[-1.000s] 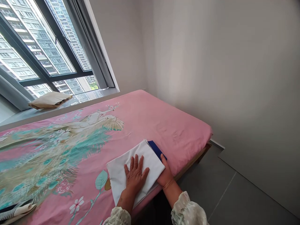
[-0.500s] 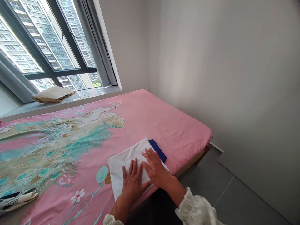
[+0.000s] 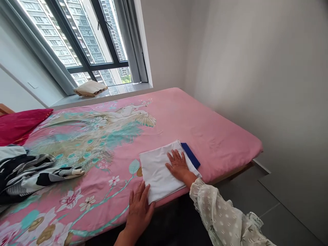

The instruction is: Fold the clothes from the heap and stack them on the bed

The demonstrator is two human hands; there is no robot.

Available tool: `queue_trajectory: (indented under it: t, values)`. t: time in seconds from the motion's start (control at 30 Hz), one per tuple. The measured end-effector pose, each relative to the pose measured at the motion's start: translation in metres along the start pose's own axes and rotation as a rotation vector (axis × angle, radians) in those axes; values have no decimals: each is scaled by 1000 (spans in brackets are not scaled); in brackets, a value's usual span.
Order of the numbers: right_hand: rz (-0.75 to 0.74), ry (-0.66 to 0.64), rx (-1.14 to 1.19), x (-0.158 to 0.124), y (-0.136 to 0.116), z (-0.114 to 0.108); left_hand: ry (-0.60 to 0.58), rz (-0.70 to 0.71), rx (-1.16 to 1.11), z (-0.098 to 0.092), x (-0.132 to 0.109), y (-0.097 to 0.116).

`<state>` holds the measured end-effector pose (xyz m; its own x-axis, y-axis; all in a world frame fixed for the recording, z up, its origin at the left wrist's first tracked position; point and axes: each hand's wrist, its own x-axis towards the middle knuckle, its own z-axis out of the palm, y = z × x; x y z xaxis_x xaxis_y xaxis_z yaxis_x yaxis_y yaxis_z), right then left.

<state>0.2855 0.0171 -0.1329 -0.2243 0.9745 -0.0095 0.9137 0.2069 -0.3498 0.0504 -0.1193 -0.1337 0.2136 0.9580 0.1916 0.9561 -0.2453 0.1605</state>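
cloth [image 3: 159, 172] in plain white, folded flat, lies near the edge of the pink flower-printed bed [image 3: 192, 112], the right hand [image 3: 178, 166] spread upon it, the left hand [image 3: 138, 207] loosely spread by its near corner; light, even palm pressure would, i think, smooth it best.

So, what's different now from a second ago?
The left hand has come off the white cloth, back to its near left corner. The right hand has left the cloth's right edge and lies on top. The view has swung left, showing more of the clothes. The cloth stays on the bed, the blue piece still poking out at its right.
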Motion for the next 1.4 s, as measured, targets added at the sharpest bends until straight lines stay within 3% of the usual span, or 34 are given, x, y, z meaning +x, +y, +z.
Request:
queue_trajectory:
  t: [0.23, 0.47, 0.67, 0.83, 0.97, 1.07, 1.17, 1.4]
  values:
    - [-2, 5, -49, 0, 2, 4, 41, -138, -27, 13, 2, 36]
    - [11, 3, -87, -1, 1, 7, 90, -279, -38, 10, 14, 57]
    - [14, -12, -104, 0, 1, 10, 305, -201, -29, 24, 0, 39]
    - [19, -6, -106, -1, 0, 7, 301, -79, -54, 21, -18, 28]
    - [-22, 27, -76, -8, -26, -1, 178, 84, -22, 7, -19, 25]
    - [-367, 42, -41, -16, -59, -1, 111, 148, 33, 6, -19, 23]
    - [-585, -85, -28, -9, -84, 6, 99, 127, 107, 12, -23, 21]
    - [-422, -265, -56, 63, -111, 18, 209, 143, 241, 23, -30, 19]
